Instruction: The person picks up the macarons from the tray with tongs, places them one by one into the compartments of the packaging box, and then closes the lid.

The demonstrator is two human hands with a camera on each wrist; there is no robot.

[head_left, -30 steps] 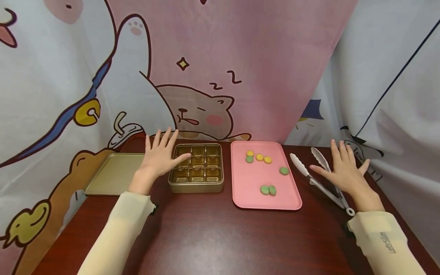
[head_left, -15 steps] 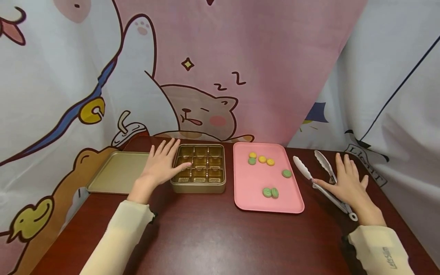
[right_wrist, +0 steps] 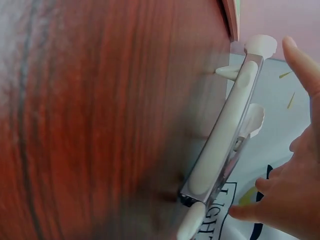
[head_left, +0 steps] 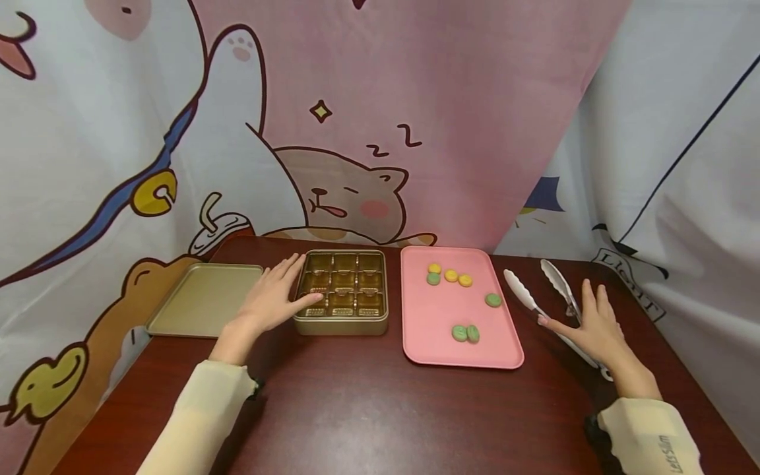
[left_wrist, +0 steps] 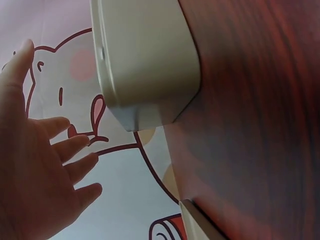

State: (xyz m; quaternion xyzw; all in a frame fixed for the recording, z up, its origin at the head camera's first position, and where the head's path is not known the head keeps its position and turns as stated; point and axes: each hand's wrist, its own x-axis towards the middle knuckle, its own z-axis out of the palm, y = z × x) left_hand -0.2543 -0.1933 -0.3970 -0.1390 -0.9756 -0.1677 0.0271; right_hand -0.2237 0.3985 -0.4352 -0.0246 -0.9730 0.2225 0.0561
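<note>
My left hand [head_left: 266, 302], fingers spread, hovers at the left side of a gold square tin [head_left: 340, 326] with a gold divided insert; its thumb overlaps the insert in the head view. The left wrist view shows the palm [left_wrist: 42, 185] apart from the tin's wall [left_wrist: 147, 65]. Over the handle end of metal tongs [head_left: 521, 290] is my right hand [head_left: 602, 338], fingers extended and holding nothing. In the right wrist view that hand [right_wrist: 295, 187] is beside the tongs [right_wrist: 225, 125], whose white-tipped arms are spread apart. Part of the handle is hidden under the hand.
A pink tray [head_left: 430, 346] between tin and tongs bears several small macaron-like rounds, yellow ones [head_left: 451, 276] near the back and green ones [head_left: 460, 333] nearer the front. A flat gold lid [head_left: 198, 302] lies at the left. A printed curtain [head_left: 475, 119] hangs behind the table.
Both hands have come lower: the left beside the tin, the right down over the tongs' handle. The tray, the tin and the tongs stay in place; the head view shifts slightly.
</note>
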